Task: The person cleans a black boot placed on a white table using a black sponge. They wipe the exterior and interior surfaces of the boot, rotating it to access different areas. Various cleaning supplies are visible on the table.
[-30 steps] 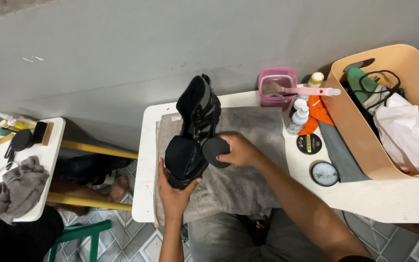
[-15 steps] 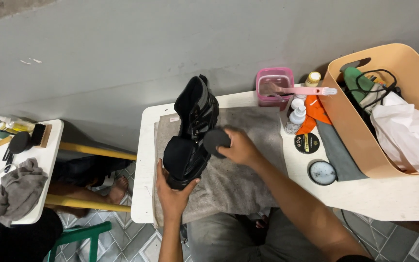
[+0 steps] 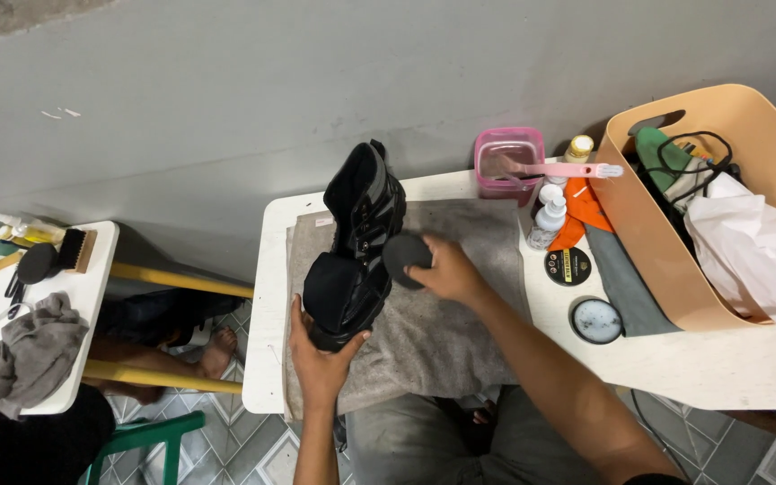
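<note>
Black shoe (image 3: 357,247) gripped at heel by left hand (image 3: 321,355); right hand (image 3: 446,274) clasps round black sponge (image 3: 404,259).

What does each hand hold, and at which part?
The left hand grips the black boot at its heel end. The right hand holds a round black applicator pad against the boot's side.

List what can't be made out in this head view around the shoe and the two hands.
- Right hand: palm and its hold on the round black applicator face away from the camera.
- Black shoe: sole and far side are turned away.
- Left hand: fingers under the heel are covered by the shoe.
- Tan basket: its contents are buried under white plastic; its right side is cut off by the frame.
</note>
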